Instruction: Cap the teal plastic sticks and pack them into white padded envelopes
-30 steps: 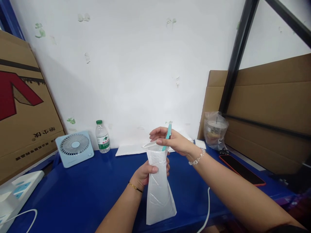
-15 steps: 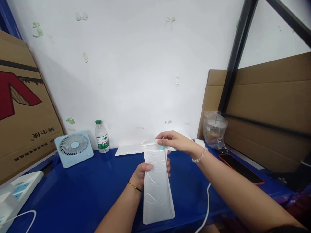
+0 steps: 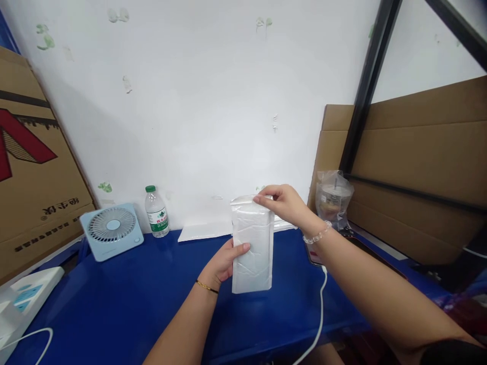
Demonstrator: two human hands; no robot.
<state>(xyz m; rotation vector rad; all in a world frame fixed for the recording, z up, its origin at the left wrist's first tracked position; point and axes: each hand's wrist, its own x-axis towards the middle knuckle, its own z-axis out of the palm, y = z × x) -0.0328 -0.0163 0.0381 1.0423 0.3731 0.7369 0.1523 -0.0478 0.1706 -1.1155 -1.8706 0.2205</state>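
Note:
A white padded envelope (image 3: 252, 263) is held upright above the blue table in the middle of the view. My left hand (image 3: 230, 258) grips it from the left side, thumb across the front and the other fingers out of sight behind. At the top edge, my right hand (image 3: 279, 202) pinches the folded strip near the right corner between thumb and fingers. What lies inside the envelope, if anything, is hidden. Behind it, more flat white envelopes (image 3: 205, 231) lie against the wall.
On the blue table (image 3: 152, 304) stand a light blue fan (image 3: 112, 230) and a water bottle (image 3: 157, 213) at the left. A white power strip (image 3: 32, 299) is nearer. To the right are a bagged cup (image 3: 335, 200), a phone (image 3: 314, 255) with a white cable (image 3: 321, 309), and cardboard (image 3: 422, 177).
The envelope has been lifted and now faces me more squarely. My right hand has risen with it and now pinches the top strip, which lies flat. The view has shifted slightly.

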